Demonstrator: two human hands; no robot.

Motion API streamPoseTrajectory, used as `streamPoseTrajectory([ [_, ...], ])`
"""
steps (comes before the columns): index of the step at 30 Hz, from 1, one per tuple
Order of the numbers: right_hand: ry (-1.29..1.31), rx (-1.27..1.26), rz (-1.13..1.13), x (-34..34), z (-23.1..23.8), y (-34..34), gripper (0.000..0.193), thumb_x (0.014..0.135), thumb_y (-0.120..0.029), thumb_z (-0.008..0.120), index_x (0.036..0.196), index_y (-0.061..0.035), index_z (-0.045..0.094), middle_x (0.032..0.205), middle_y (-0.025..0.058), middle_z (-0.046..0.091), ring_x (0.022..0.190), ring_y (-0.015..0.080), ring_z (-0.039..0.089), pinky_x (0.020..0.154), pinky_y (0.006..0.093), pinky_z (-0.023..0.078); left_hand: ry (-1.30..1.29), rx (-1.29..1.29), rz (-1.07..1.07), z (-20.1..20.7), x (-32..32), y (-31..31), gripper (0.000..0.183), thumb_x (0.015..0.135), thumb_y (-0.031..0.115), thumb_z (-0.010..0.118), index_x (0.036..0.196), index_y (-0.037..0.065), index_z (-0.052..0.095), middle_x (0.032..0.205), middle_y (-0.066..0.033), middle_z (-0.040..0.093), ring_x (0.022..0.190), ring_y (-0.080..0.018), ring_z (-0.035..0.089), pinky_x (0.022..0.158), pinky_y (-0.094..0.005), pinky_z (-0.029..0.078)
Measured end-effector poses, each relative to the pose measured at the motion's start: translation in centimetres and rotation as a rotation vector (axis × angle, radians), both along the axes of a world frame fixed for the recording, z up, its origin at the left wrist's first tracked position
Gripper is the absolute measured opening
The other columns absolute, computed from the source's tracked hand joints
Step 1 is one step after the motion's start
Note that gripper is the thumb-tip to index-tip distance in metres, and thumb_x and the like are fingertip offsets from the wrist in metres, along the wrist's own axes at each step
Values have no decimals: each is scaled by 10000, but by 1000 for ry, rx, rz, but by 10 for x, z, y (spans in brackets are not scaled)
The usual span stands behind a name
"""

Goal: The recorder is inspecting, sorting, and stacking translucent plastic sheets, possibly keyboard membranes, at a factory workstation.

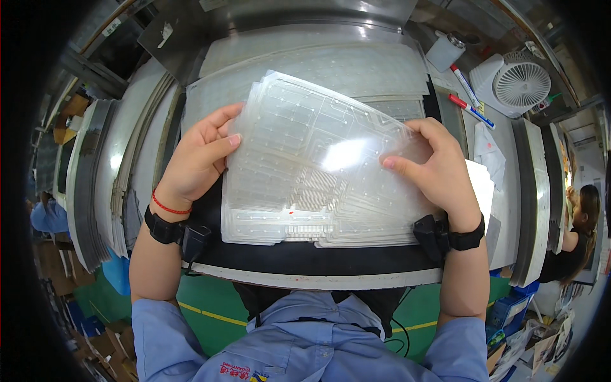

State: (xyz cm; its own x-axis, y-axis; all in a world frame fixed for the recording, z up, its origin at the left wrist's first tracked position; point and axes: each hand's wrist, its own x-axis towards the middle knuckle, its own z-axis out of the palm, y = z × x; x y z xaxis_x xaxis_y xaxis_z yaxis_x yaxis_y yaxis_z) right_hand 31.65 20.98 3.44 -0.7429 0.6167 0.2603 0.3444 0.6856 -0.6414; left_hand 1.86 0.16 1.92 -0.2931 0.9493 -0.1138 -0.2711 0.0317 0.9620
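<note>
Between my hands is a fanned batch of clear plastic film sheets (289, 124) printed with fine circuit-like lines and dots. My left hand (202, 148) pinches their left edge, thumb on top and fingers behind. At the right edge, my right hand (444, 167) grips them the same way, its thumb lying on the upper face. The sheets tilt, their upper left corner raised, and a bright glare covers their middle. Below them, more such sheets (254, 224) rest on a black mat (286, 258); where the held batch ends and these begin is hard to tell.
Wide film sheets (318, 60) lie behind in a metal-walled bay. A white fan (519, 79), markers (471, 111) and a bottle (443, 52) stand at the back right. Stacked panels flank me at left (89, 184) and right (531, 197). Another person (576, 235) is at far right.
</note>
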Motion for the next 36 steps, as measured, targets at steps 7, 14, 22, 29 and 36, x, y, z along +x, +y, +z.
streamPoseTrajectory([
  [7, -18, -57, -67, -1, 6, -3, 486, 697, -287, 899, 979, 18, 647, 924, 153, 636, 917, 317, 616, 837, 392, 494, 1, -20, -20, -8, -8, 0, 445, 1070, 167, 531, 1460, -23, 434, 1256, -114, 684, 1086, -151, 684, 967, -300, 548],
  [14, -37, -198, -20, -5, 4, -6, 495, 693, -273, 901, 1017, 3, 648, 980, 169, 664, 941, 323, 630, 850, 388, 496, -46, 86, -69, -8, -7, 1, 503, 1063, 234, 561, 1476, -16, 420, 1274, -107, 670, 1112, -149, 672, 978, -315, 545],
  [22, -62, 66, 34, -2, 6, -7, 534, 701, -222, 893, 1157, -35, 688, 1042, 134, 644, 1039, 297, 581, 923, 363, 455, 171, -27, -91, -4, -6, 0, 388, 1071, 168, 534, 1420, 12, 467, 1101, -38, 690, 936, -72, 644, 837, -240, 521],
  [29, 181, 238, -9, -3, 12, -11, 516, 740, -203, 864, 1201, -45, 695, 1115, 131, 629, 1084, 304, 560, 976, 379, 437, 121, 103, 153, -18, -40, 0, 294, 1060, 149, 556, 1319, 14, 521, 1067, -58, 710, 943, -96, 667, 839, -237, 529],
  [36, -36, 54, 226, -3, 2, -11, 528, 742, -259, 855, 1168, 4, 688, 1086, 178, 665, 1048, 357, 609, 947, 412, 476, 184, 81, 361, -24, -68, 4, 360, 1063, 148, 533, 1387, -4, 500, 1156, -99, 700, 1020, -130, 662, 923, -277, 518],
])
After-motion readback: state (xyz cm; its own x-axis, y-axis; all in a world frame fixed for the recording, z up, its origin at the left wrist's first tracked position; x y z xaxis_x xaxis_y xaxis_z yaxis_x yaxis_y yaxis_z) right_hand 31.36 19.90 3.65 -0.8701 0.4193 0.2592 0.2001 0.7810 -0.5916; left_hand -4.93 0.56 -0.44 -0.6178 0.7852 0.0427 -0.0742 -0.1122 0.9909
